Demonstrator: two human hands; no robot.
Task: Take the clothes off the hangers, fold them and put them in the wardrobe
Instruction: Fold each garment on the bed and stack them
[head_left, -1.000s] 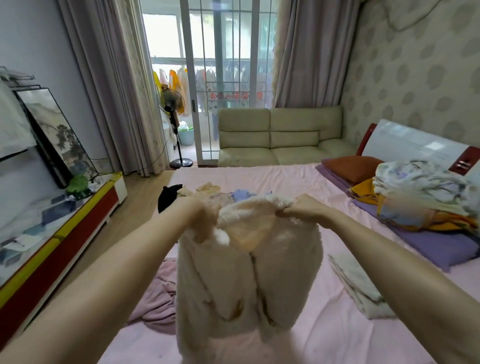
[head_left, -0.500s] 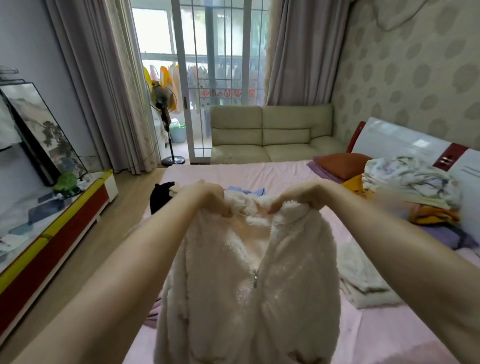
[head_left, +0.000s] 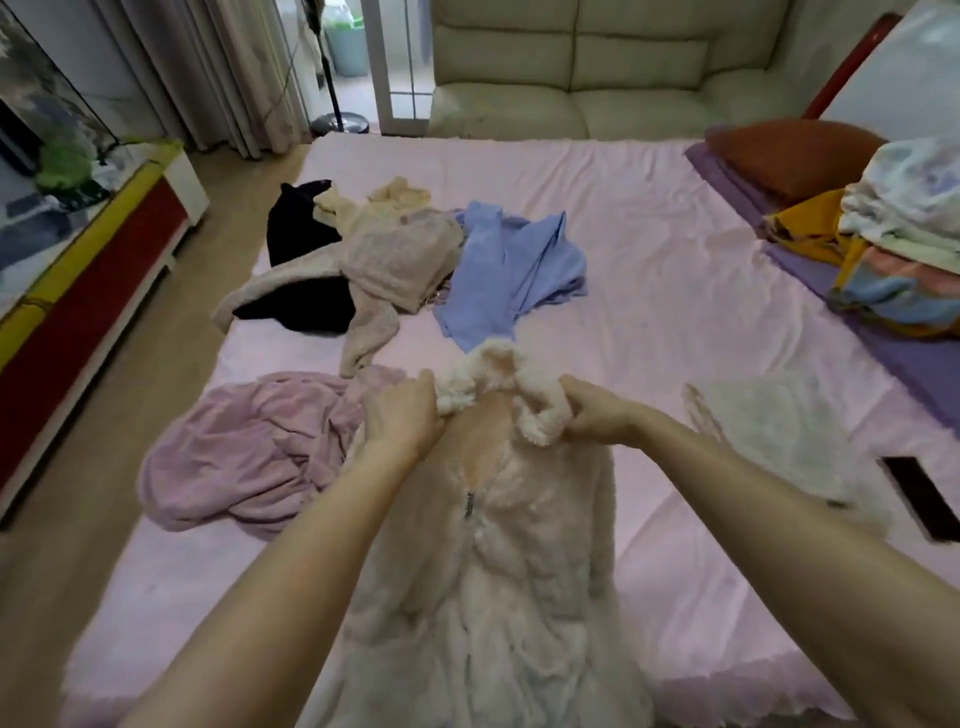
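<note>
Since half a second ago my view has tipped down from the window toward the bed, and the cream fleece jacket (head_left: 498, 597) I held up in the air now lies lower, draped over the near edge of the pink bed (head_left: 675, 291).

Nearest me, my two forearms reach in. My left hand (head_left: 400, 426) grips the left side of the jacket's collar with its fingers curled into the fleece; my right hand (head_left: 597, 421) pinches the right side the same way. The zip pull (head_left: 469, 504) sits just below the open neck, and the zip is closed below it.

Left of the jacket, one lilac fleece garment (head_left: 249, 457) lies crumpled near the bed's edge. To the right, one pale folded piece (head_left: 769, 436) rests flat, with a dark flat object (head_left: 919, 493) just beside it; I cannot tell what that is.

Further up, I count four loose garments in a heap: one beige fleece top (head_left: 384, 270), one black piece (head_left: 301, 244) under it, one small cream piece (head_left: 400, 195) behind, and one blue shirt (head_left: 498, 270) touching the beige top's right side.

On the far right, one stack of folded bedding (head_left: 904, 249) sits on a purple sheet (head_left: 893, 343), with one rust pillow (head_left: 795, 156) beyond it. At the far end stands one pale sofa (head_left: 597, 67); along the left runs a red and yellow cabinet (head_left: 88, 270).
</note>
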